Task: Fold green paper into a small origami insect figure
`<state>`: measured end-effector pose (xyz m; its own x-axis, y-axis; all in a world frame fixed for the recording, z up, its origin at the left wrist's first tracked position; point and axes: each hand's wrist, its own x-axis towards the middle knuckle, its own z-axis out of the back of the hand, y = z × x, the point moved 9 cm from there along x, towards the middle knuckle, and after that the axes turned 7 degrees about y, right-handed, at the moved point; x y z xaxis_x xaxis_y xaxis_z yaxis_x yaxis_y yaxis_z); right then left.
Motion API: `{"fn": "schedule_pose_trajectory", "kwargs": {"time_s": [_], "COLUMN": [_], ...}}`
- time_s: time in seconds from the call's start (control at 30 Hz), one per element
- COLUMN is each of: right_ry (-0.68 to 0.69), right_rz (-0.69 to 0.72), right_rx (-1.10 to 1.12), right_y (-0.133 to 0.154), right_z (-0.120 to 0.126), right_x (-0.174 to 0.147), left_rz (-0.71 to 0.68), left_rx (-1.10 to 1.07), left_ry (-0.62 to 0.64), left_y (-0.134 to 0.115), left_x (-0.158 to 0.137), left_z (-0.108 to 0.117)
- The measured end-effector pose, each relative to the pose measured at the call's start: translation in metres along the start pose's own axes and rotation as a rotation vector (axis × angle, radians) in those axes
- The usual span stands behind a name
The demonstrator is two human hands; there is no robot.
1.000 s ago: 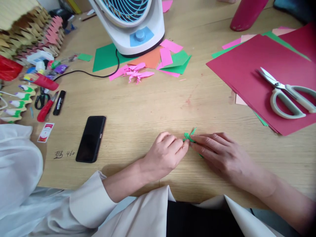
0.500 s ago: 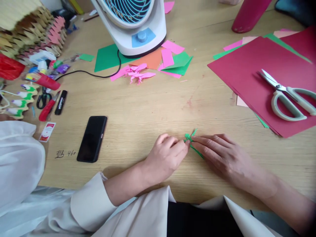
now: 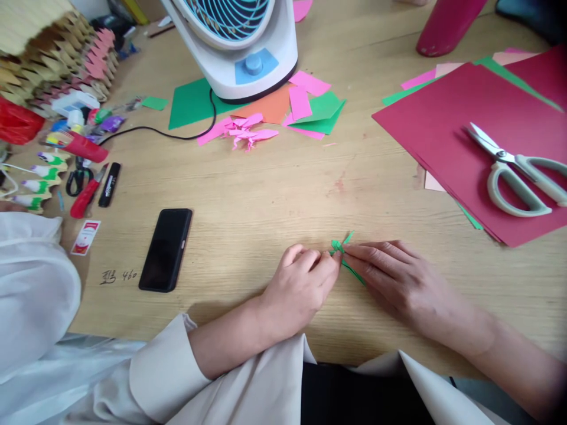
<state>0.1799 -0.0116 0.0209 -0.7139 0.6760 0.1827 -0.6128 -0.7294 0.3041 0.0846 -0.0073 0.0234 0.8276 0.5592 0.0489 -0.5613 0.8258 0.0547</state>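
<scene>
A small folded green paper figure [image 3: 337, 245] with thin pointed limbs lies at the table's front, between my two hands. My left hand [image 3: 300, 289] is closed, its thumb and fingertips pinching the left side of the figure. From the right, my right hand [image 3: 396, 277] holds the other side, its fingers pressed together against the paper. One thin green strip of the figure reaches down under the right fingers. My fingertips hide part of the folds. Farther back lie pink folded paper figures [image 3: 250, 134] of a similar spiky shape.
A black phone [image 3: 166, 250] lies left of my hands. Scissors [image 3: 509, 162] rest on red paper sheets [image 3: 447, 124] at right. A white fan [image 3: 252, 59] stands at the back among paper scraps. A red-handled cutter [image 3: 87, 193] lies left, near a person's white sleeve [image 3: 35, 271].
My hands stay almost in place on the green paper figure, with only a slight shift of the left hand and sleeve. Nothing else has visibly moved.
</scene>
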Motion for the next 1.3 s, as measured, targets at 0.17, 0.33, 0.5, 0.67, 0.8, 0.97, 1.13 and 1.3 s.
{"fn": "schedule_pose_trajectory", "kwargs": {"time_s": [0.17, 0.33, 0.5, 0.67, 0.8, 0.97, 1.13, 1.3], "right_ry": [0.005, 0.001, 0.018, 0.025, 0.015, 0.013, 0.014, 0.025], "right_rz": [-0.003, -0.002, 0.0, 0.013, 0.037, 0.023, 0.014, -0.006], "right_rx": [0.005, -0.001, -0.033, -0.073, -0.1, -0.119, -0.11, -0.073], "right_y": [0.0, 0.0, 0.001, 0.003, 0.005, 0.005, 0.004, -0.001], "right_z": [-0.001, -0.001, -0.004, -0.005, -0.003, -0.002, -0.004, -0.009], "right_x": [0.0, 0.0, 0.0, -0.001, 0.0, 0.001, 0.0, -0.002], "left_rz": [0.061, 0.083, 0.089, 0.063, 0.081, 0.149, 0.207, 0.32], "left_rx": [-0.118, -0.205, -0.109, -0.135, -0.157, -0.127, -0.292, -0.429], "left_ry": [-0.064, -0.084, -0.016, -0.03, -0.033, -0.009, -0.035, -0.014], "left_y": [0.01, 0.012, 0.01, 0.012, 0.016, 0.024, 0.036, 0.045], "left_x": [-0.006, -0.008, -0.006, -0.008, -0.01, -0.017, -0.015, 0.006], "left_z": [-0.004, -0.006, -0.006, -0.006, -0.006, -0.005, -0.003, -0.008]}}
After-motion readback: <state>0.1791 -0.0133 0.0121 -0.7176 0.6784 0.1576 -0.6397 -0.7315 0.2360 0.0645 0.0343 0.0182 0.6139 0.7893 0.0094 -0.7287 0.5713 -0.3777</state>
